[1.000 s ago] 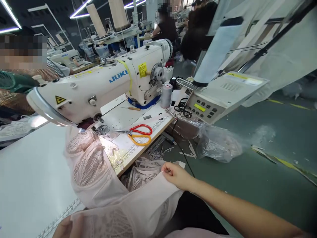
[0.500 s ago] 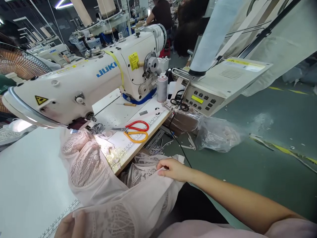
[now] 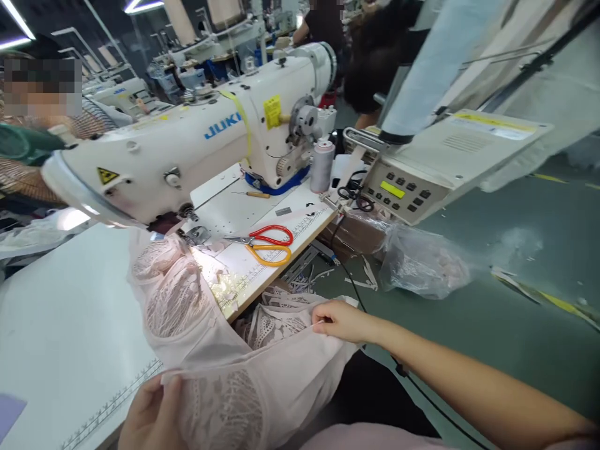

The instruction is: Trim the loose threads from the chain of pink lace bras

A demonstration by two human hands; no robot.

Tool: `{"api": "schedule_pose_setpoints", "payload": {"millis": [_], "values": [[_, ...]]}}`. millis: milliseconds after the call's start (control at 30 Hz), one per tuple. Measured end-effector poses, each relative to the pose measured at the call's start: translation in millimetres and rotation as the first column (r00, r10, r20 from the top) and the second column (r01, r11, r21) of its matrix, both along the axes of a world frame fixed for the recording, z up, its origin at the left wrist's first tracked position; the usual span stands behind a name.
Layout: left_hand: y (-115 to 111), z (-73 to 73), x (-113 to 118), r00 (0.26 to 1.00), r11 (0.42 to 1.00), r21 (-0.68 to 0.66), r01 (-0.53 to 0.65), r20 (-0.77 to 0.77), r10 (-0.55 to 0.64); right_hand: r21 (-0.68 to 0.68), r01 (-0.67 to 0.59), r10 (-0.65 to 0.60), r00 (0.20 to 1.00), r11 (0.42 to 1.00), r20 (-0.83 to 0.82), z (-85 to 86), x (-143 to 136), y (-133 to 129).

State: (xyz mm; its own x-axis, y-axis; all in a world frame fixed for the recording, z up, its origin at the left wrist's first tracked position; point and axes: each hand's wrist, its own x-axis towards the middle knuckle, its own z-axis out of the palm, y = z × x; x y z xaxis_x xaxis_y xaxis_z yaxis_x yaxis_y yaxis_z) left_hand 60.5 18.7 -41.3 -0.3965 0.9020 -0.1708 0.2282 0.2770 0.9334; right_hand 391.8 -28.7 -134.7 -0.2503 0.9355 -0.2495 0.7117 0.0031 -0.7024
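Observation:
Pale pink lace bras hang over the table's front edge, and one lace cup lies up by the needle area of the white sewing machine. My left hand, at the bottom, pinches the edge of the nearest bra between thumb and fingers. Farther right, my right hand is closed on the top edge of the same pink fabric, which is stretched between the two hands. A pair of scissors with one red and one orange handle rests on the table right of the machine's needle end.
Behind the scissors are a wooden-handled awl and a grey thread cone. A control box juts out at right. Below it, a clear plastic bag lies on the floor. A purple piece sits at the table's left edge. People work behind.
The view has swung left, so the scene sits farther right, and a person and the purple piece now show at left. Both hands keep hold of the bra, with little change in their grip.

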Motion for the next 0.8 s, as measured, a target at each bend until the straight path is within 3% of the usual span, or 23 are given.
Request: {"api": "schedule_pose_setpoints", "payload": {"millis": [133, 233, 300, 433, 567, 700, 800], "values": [[-4.9, 8.1, 16.8, 0.996, 0.998, 0.052, 0.023, 0.08, -0.027, 0.199, -0.053, 0.021, 0.987, 0.979, 0.159, 48.4, 6.5, 18.7], [-5.7, 13.3, 25.7, 0.983, 0.99, 0.102, 0.098, 0.144, -0.112, 0.376, -0.029, -0.051, 0.978, 0.926, 0.201, 90.1, 8.7, 49.3], [-7.4, 16.3, 31.5, 0.972, 0.98, 0.126, 0.157, 0.154, -0.176, 0.451, -0.011, -0.1, 0.97, 0.893, 0.222, 106.7, 5.6, 75.0], [-10.3, 20.2, 42.8, 0.945, 0.957, 0.112, 0.269, 0.16, -0.285, 0.477, 0.0, -0.143, 0.954, 0.879, 0.264, 107.4, -5.0, 119.3], [-8.8, 22.3, 50.4, 0.887, 0.905, 0.05, 0.423, 0.183, -0.425, 0.433, 0.016, -0.156, 0.944, 0.901, 0.29, 95.0, -3.3, 131.4], [-8.7, 20.3, 57.3, 0.832, 0.86, 0.027, 0.51, 0.236, -0.501, 0.385, 0.034, -0.15, 0.949, 0.922, 0.277, 93.3, 5.3, 104.4], [-9.7, 16.0, 61.9, 0.765, 0.808, 0.021, 0.589, 0.307, -0.566, 0.308, -0.007, -0.036, 0.99, 0.951, 0.135, 93.6, 2.1, 65.2]]}}
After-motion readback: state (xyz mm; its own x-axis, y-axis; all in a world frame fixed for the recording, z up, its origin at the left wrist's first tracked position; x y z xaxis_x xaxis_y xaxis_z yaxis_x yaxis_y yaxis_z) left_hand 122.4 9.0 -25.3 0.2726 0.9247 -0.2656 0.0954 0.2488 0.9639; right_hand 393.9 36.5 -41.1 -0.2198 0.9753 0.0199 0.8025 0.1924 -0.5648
